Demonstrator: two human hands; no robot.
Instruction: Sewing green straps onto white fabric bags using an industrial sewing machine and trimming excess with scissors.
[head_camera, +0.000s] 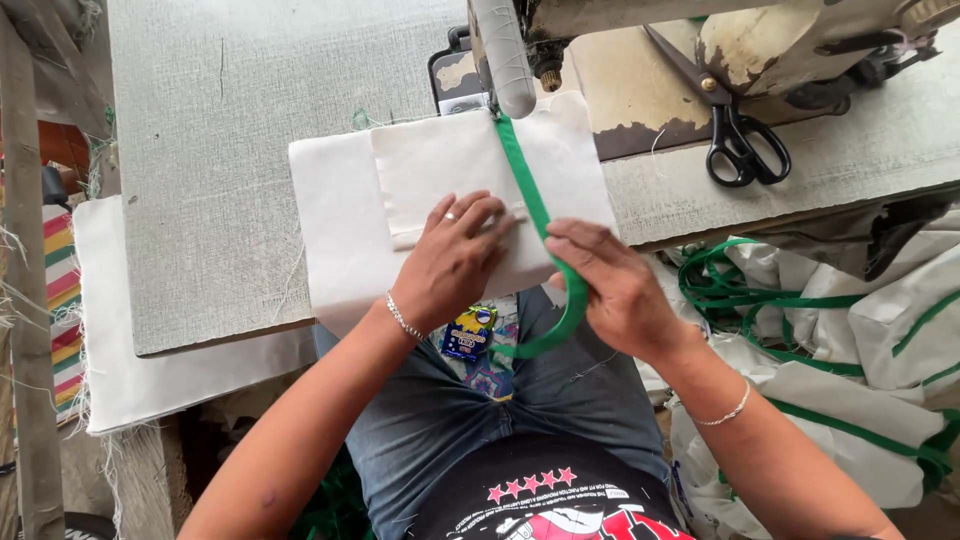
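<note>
Scissors beside machine; pile right, possibly bags.

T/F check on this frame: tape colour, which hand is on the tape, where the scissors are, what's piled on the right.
1. The binding tape is green. True.
2. The left hand pinches the tape. False: it lies flat on the white fabric piece; the right hand holds the tape.
3. The scissors lie on the person's lap. False: they rest on the sewing machine base.
4. White, green-edged pieces are piled at the right. True.
</note>
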